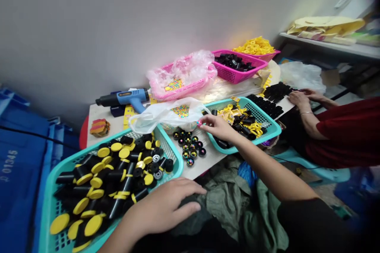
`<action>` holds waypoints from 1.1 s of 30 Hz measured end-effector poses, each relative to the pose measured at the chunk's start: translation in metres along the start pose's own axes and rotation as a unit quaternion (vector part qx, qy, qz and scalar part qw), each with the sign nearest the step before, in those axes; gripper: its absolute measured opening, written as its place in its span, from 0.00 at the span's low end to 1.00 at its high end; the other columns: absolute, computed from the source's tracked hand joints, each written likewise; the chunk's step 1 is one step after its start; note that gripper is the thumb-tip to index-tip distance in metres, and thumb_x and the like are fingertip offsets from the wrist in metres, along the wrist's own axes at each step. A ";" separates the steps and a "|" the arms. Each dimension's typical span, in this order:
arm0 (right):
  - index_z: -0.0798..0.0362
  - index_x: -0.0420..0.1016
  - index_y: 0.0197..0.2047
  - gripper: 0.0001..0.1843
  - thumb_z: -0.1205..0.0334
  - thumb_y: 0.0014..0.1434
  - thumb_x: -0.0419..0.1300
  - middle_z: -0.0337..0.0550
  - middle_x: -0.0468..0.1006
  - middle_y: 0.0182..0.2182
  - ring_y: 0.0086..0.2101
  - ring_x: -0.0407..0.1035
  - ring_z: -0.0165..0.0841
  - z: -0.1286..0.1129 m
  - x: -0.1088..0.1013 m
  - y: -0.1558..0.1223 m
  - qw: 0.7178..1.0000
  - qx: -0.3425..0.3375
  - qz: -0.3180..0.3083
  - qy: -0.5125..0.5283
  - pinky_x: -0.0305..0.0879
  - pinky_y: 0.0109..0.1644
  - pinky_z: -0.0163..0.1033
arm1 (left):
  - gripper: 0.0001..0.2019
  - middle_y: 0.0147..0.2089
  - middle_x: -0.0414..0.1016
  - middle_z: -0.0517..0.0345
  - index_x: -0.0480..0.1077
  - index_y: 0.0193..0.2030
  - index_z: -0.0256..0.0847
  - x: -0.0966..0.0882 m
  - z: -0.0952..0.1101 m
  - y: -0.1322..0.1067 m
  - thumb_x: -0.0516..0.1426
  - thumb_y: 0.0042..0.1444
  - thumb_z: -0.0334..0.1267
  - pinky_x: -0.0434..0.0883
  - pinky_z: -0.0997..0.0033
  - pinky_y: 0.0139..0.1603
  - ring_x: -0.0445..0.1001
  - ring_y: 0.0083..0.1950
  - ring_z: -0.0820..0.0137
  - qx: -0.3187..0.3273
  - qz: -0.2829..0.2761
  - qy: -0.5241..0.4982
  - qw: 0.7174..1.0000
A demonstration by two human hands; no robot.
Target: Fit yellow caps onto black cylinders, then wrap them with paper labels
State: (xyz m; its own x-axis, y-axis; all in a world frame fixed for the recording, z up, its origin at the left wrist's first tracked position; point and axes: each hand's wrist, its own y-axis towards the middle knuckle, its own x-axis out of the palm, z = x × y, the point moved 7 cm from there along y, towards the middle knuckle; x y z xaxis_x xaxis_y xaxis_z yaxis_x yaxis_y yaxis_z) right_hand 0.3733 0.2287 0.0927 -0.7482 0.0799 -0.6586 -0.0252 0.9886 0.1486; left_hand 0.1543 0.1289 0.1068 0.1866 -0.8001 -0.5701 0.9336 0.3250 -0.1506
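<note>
Dozen-ish caps [190,147] filled, rt of teal basket [46,201]; its tubes [118,184] wait. Your right hand [217,126] pinches a pink bit [199,123]; left hand [166,210] splayed, empty.

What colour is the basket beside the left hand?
The basket is teal; the head view shows it best.

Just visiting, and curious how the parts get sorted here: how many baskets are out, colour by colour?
Teal baskets: 2
Pink baskets: 3
Total: 5
</note>
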 end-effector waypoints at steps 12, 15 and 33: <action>0.49 0.74 0.45 0.14 0.54 0.61 0.53 0.42 0.81 0.39 0.30 0.74 0.33 0.027 0.059 -0.130 0.946 0.265 0.075 -0.171 0.63 0.34 0.35 | 0.17 0.56 0.74 0.56 0.71 0.55 0.49 0.073 -0.051 -0.007 0.55 0.58 0.37 0.63 0.62 0.62 0.69 0.58 0.62 -0.069 -0.043 -0.121 0.989; 0.50 0.74 0.46 0.14 0.54 0.63 0.53 0.44 0.81 0.39 0.34 0.75 0.35 0.027 0.063 -0.127 0.921 0.285 0.076 -0.254 0.62 0.35 0.35 | 0.17 0.56 0.74 0.56 0.71 0.54 0.49 0.073 -0.056 -0.012 0.55 0.58 0.37 0.63 0.61 0.62 0.69 0.59 0.62 -0.075 -0.042 -0.121 0.989; 0.50 0.78 0.46 0.14 0.58 0.66 0.53 0.45 0.79 0.41 0.35 0.73 0.31 0.009 0.071 -0.131 0.894 0.154 0.204 -0.368 0.61 0.30 0.31 | 0.17 0.55 0.75 0.57 0.72 0.53 0.49 0.078 -0.069 -0.027 0.56 0.56 0.37 0.61 0.61 0.62 0.69 0.58 0.61 -0.070 -0.035 -0.152 0.985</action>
State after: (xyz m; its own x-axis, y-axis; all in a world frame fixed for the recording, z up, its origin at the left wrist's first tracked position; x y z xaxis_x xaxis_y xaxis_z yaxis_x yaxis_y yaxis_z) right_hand 0.3293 0.1056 0.0199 -0.0123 0.3912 -0.9202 0.4190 0.8376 0.3505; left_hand 0.1230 0.0927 0.0105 0.2263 -0.9302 -0.2891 0.9001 0.3131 -0.3031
